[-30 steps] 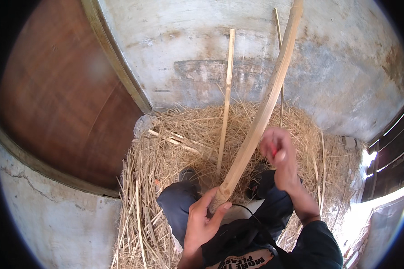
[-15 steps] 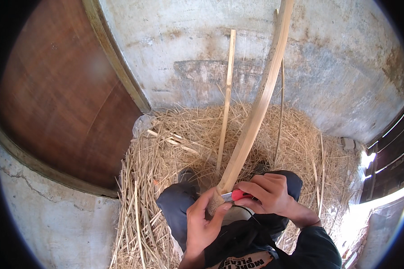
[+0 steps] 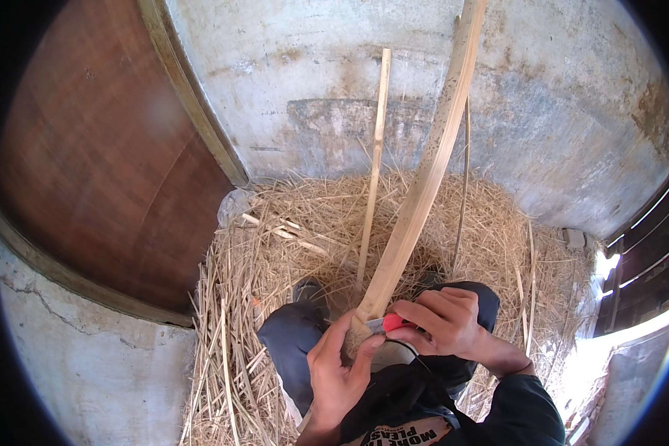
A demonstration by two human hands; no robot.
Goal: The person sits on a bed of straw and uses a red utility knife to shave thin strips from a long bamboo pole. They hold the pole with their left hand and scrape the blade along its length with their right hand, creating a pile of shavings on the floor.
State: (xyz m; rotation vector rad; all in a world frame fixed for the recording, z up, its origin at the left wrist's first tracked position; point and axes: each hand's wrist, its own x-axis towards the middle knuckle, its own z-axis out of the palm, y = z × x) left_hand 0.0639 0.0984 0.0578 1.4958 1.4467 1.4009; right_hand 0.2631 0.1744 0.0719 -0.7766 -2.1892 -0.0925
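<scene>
A long pale bamboo pole (image 3: 418, 212) slants up and away from my lap toward the wall. Around its near end wraps my left hand (image 3: 340, 369), thumb on one side and fingers on the other. My right hand (image 3: 446, 325) is closed on a utility knife (image 3: 395, 322) with a red handle. The knife's short metal blade rests against the bamboo just above my left thumb. Most of the handle is hidden under the right fingers. Both hands are close together between my knees.
Straw and bamboo shavings (image 3: 305, 208) cover the floor. A thin bamboo strip (image 3: 375, 163) leans on the weathered wall (image 3: 557, 111) ahead, with a darker stick (image 3: 463, 186) further right. A brown wooden panel (image 3: 111, 149) fills the left; slatted boards (image 3: 647, 260) stand at right.
Almost nothing differs. The bamboo pole has turned or tilted slightly, showing more speckled surface on its upper part; both hands keep their hold and have barely shifted.
</scene>
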